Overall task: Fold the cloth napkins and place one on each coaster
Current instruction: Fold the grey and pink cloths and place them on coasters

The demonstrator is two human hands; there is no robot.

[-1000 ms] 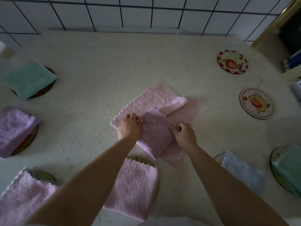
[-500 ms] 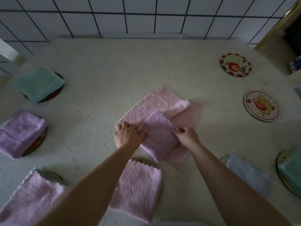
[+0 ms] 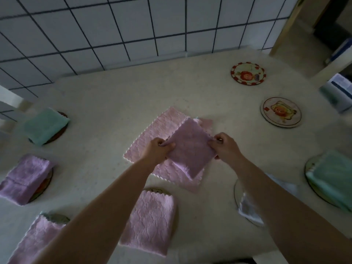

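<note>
A folded purple napkin (image 3: 190, 147) is held just above the table's middle. My left hand (image 3: 156, 150) pinches its left edge and my right hand (image 3: 224, 145) pinches its right edge. Under it lies an unfolded pink napkin (image 3: 163, 124), with more pink cloth (image 3: 206, 123) behind. Two bare round coasters show at the right: a red-rimmed coaster (image 3: 248, 72) and a pale coaster with a bear picture (image 3: 281, 112).
Folded napkins rest on coasters around the table: green (image 3: 44, 125) and purple (image 3: 26, 178) on the left, pink (image 3: 38, 239) at front left, pink (image 3: 150, 220) at front centre, white (image 3: 249, 208) and green (image 3: 333, 178) at right. A tiled wall (image 3: 133, 25) stands behind.
Both hands have lifted the purple napkin off the pink pile and hold it by its side edges. The camera has tilted up, showing more wall.
</note>
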